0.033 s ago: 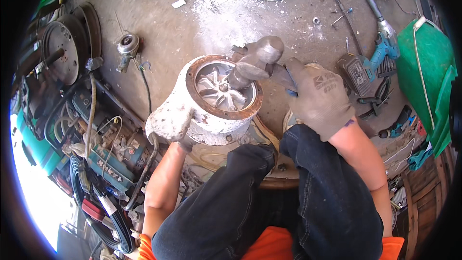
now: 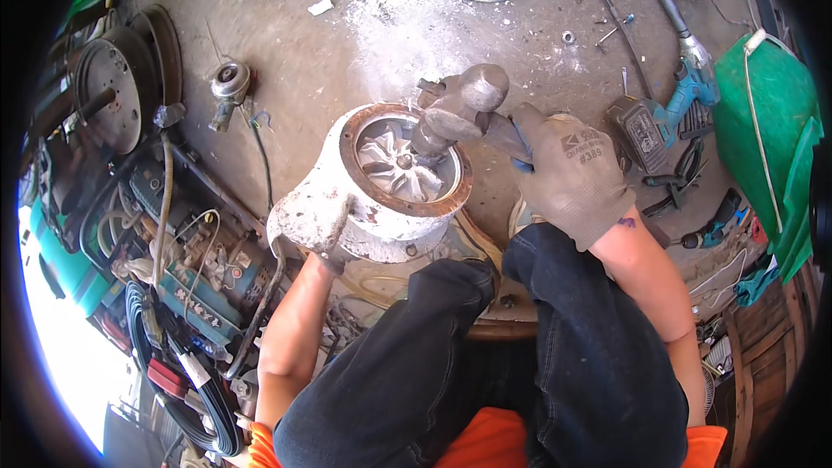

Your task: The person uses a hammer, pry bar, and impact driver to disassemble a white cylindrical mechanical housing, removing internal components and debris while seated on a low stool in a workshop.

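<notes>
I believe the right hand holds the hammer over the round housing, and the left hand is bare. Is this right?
Not quite. The head view shows the left hand gloved, gripping the housing. The rest holds: the right hand holds the hammer over it.

Gloved right hand (image 2: 572,173) is clenched at two o'clock; gloved left hand (image 2: 308,217) grips at nine, forearm bare.

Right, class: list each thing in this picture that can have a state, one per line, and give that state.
Pump housing: tilted, front face uncovered, rusty ring around the finned wheel.
Hammer: head down at the wheel opening.
Right hand: gloved, closed on the hammer handle.
Left hand: gloved, gripping the housing's side.
Cordless drill: lying flat on the floor, untouched.
Pliers: lying on the floor, not held.
</notes>
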